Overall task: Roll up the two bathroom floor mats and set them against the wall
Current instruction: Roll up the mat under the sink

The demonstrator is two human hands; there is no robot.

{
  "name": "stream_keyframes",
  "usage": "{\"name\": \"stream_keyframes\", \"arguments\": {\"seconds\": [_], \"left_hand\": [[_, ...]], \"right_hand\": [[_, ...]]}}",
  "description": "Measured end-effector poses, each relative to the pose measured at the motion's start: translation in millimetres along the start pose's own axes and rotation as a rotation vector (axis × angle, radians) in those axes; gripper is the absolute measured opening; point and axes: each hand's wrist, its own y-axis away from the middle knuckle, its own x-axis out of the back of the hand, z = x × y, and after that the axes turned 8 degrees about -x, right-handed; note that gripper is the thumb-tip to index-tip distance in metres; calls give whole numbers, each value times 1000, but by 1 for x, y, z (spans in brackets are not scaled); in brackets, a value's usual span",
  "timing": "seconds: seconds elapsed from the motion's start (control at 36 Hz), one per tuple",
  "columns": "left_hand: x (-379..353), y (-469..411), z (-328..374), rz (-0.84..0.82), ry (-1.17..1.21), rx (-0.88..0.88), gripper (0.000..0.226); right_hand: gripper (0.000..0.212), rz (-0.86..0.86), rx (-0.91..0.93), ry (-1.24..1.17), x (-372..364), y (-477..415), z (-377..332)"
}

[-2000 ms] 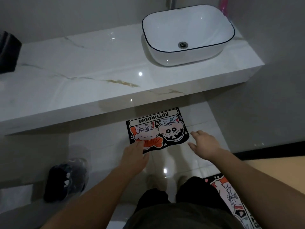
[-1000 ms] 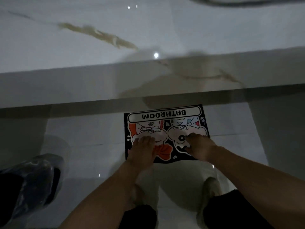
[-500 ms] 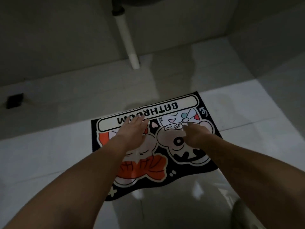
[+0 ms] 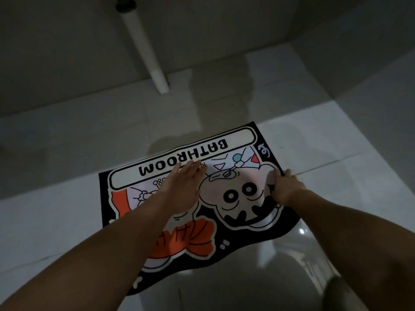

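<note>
A black bathroom mat point(image 4: 235, 223) with two cartoon figures and the word BATHROOM lies flat on the pale tiled floor under the counter. My left hand point(image 4: 182, 189) rests flat on its middle with fingers spread, just below the lettering. My right hand point(image 4: 285, 187) is at the mat's right edge, fingers curled over that edge. The second mat is out of view.
A white drain pipe point(image 4: 146, 46) slants down to the floor at the back. The grey wall point(image 4: 67, 52) runs behind the mat, and another wall point(image 4: 359, 52) stands at the right. Bare glossy tiles point(image 4: 348, 176) surround the mat.
The view dropped from the counter and sink to floor level. My hands reached onto the mat; the right hand slid from the mat's centre to its right edge and curled on it.
</note>
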Motion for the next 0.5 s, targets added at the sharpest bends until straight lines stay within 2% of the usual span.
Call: {"name": "stream_keyframes", "arguments": {"seconds": [0.08, 0.14, 0.19, 0.33, 0.39, 0.44, 0.5], "left_hand": [[0, 3, 0, -7, 5, -11, 68], [-2, 2, -2, -8, -1, -22, 68], [-4, 1, -5, -3, -15, -25, 68], [1, 3, -8, 31, 18, -29, 67], [2, 5, -8, 61, 32, -36, 67], [1, 7, -9, 77, 50, -36, 66], [2, 11, -11, 97, 91, -30, 64]], "right_hand": [[71, 42, 35, -185, -1, -1, -3], [48, 115, 16, -328, 0, -2, -11], [36, 82, -19, -358, 1, 0, -19], [46, 42, -38, -317, 1, 5, -28], [49, -3, -14, -373, -2, 6, -33], [43, -8, 31, -414, -6, 8, -38], [31, 64, 66, -405, -9, 10, -40]]}}
